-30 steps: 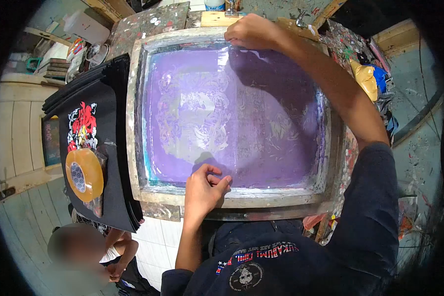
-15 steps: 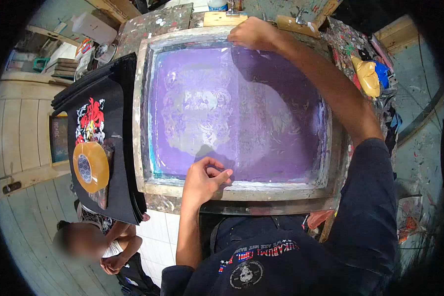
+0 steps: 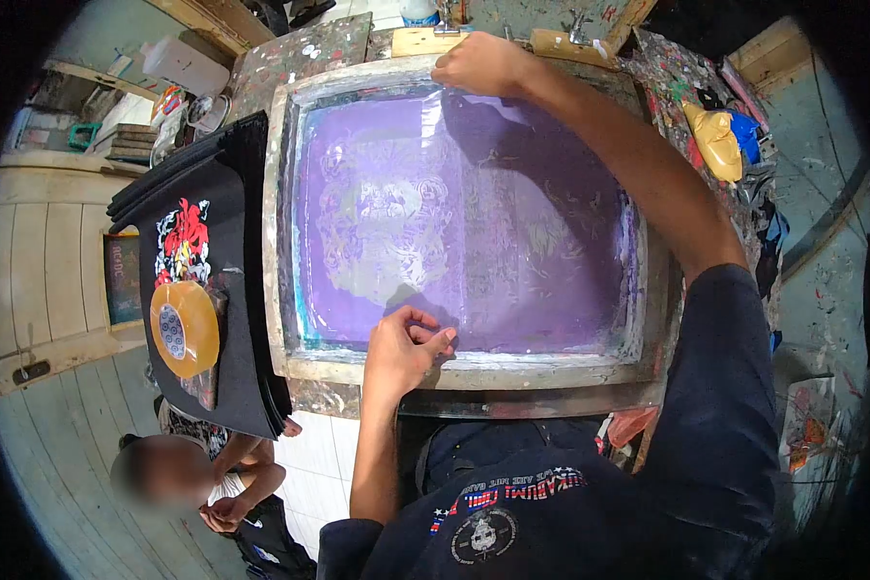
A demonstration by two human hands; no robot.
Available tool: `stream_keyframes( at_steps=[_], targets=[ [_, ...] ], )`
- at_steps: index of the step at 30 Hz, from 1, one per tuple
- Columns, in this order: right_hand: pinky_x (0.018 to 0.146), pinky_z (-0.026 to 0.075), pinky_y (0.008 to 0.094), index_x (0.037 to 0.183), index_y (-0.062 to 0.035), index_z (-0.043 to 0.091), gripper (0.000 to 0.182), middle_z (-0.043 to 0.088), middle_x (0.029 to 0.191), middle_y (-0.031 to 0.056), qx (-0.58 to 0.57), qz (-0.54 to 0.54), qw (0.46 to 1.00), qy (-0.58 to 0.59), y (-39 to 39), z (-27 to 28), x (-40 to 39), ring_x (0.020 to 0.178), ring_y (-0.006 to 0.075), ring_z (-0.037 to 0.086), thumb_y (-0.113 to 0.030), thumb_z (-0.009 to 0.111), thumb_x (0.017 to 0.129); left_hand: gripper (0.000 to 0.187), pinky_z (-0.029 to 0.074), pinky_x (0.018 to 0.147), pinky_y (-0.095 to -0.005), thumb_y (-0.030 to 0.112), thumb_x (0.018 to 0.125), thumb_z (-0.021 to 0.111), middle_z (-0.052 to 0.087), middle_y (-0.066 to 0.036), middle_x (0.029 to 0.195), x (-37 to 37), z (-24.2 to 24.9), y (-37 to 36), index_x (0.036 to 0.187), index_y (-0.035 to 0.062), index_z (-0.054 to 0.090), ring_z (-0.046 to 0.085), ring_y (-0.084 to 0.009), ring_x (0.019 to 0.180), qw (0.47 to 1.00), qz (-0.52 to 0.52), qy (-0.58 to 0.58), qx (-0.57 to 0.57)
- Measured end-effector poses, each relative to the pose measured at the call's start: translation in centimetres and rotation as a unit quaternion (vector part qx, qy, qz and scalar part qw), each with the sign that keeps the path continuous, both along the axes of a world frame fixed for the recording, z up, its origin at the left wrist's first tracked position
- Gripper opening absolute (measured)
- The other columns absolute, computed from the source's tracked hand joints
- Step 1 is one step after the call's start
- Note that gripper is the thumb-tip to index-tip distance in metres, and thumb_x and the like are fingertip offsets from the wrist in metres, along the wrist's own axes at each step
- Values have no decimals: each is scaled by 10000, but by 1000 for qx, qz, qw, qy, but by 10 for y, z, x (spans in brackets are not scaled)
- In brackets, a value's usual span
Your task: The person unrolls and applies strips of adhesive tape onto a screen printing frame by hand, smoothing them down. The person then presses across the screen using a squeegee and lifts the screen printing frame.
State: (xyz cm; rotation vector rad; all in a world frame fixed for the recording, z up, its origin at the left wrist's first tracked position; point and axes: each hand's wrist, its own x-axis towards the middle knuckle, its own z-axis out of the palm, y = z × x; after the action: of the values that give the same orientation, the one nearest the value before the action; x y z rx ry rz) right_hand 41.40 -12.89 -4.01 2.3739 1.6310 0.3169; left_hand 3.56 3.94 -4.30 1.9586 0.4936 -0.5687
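A wooden-framed screen (image 3: 369,371) with purple mesh and faint printed patterns lies in front of me. A clear, shiny strip (image 3: 465,242) runs down the mesh between my hands. At the top frame edge, my right hand (image 3: 480,66) is closed on the strip's upper end, fingers pinched. Near the bottom edge, my left hand (image 3: 408,350) has its thumb and curled fingers together at the strip's lower end. The mesh's right half lies in my arm's shadow. A roll of clear tape (image 3: 186,330) rests on black fabric to the left.
Stacked black fabric pieces (image 3: 246,358) with a red and white print lie left of the frame. Clamps (image 3: 445,29) stand behind it. A yellow bag (image 3: 713,143) is at the right. A seated person (image 3: 246,474) is at the lower left.
My right hand has shifted slightly left along the top edge, and the strip's upper part has moved left with it. My left hand has barely moved.
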Motion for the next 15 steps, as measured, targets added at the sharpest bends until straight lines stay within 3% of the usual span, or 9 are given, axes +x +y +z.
stream_keyframes(
  at_steps=[10, 15],
  targets=[
    [808, 606, 417, 1020, -56, 654, 130, 731, 992, 93, -22, -5, 1000, -13, 2, -2, -6, 970, 281, 737, -126, 626, 914, 308, 530, 632, -265, 186, 869, 840, 772, -111, 751, 1, 4, -4, 987, -37, 664, 719, -113, 699, 1000, 3, 4, 4],
    [796, 601, 424, 1030, -62, 661, 148, 729, 982, 103, -34, -10, 999, -1, 3, -12, 3, 964, 293, 736, -152, 622, 918, 295, 532, 622, -267, 182, 866, 841, 772, -107, 744, -1, -4, -2, 972, -32, 666, 720, -114, 695, 1000, -1, -1, 16]
  ],
)
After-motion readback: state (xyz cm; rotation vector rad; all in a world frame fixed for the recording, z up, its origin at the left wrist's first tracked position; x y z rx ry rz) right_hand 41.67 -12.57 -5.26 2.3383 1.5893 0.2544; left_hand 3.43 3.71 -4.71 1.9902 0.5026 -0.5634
